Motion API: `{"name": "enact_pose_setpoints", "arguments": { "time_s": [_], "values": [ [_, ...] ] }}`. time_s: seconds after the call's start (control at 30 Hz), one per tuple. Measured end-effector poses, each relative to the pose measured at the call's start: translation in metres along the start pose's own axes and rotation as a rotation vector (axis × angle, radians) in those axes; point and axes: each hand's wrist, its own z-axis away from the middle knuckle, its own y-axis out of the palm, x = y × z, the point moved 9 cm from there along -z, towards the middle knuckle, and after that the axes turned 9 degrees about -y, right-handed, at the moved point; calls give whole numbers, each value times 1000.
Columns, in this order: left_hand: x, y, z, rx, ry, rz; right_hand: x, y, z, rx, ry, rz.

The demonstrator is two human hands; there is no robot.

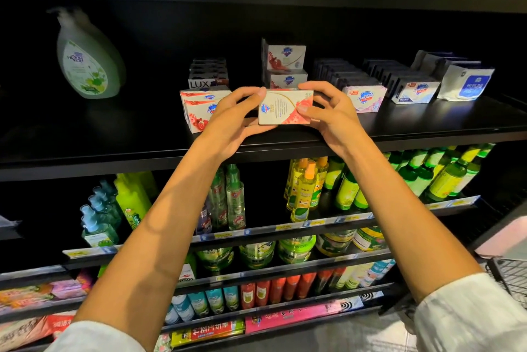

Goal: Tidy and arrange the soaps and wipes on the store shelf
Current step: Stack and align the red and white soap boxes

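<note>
You've got both arms stretched up, left hand (231, 120) and right hand (328, 112) each pinching an end of the soap box (285, 108) over the shelf (427, 123).

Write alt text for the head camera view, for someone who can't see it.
Both hands, left hand and right hand, hold a white-and-red soap box by its ends over the front of a black shelf. Behind it stand more soap boxes, a wipes pack at right and a green pump bottle at left. Lower shelves hold green and yellow bottles.
</note>
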Motion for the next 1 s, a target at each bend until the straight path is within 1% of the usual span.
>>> {"name": "enact_pose_setpoints", "arguments": {
  "time_s": [0.13, 0.2, 0.33, 0.43, 0.67, 0.87, 1.0],
  "values": [
    [-2, 0, 0, 6, 16, -21, -1, 3, 0, 27, 2, 14],
    [-4, -1, 1, 5, 29, -29, -3, 5, -1, 25, 39, -11],
    [-6, -1, 2, 11, 60, -49, -9, 7, -4, -37, 162, -49],
    [-8, -1, 3, 21, 82, -70, -12, 8, -5, -46, 191, -51],
    [-6, 2, 3, 65, 68, -39, -7, 5, -4, 12, 104, -93],
    [0, 0, -1, 15, -18, 73, -2, 1, -3, 19, -8, -95],
    [1, -1, -1, -9, -43, 85, 0, 0, -1, 34, -22, -21]
  ]
}}
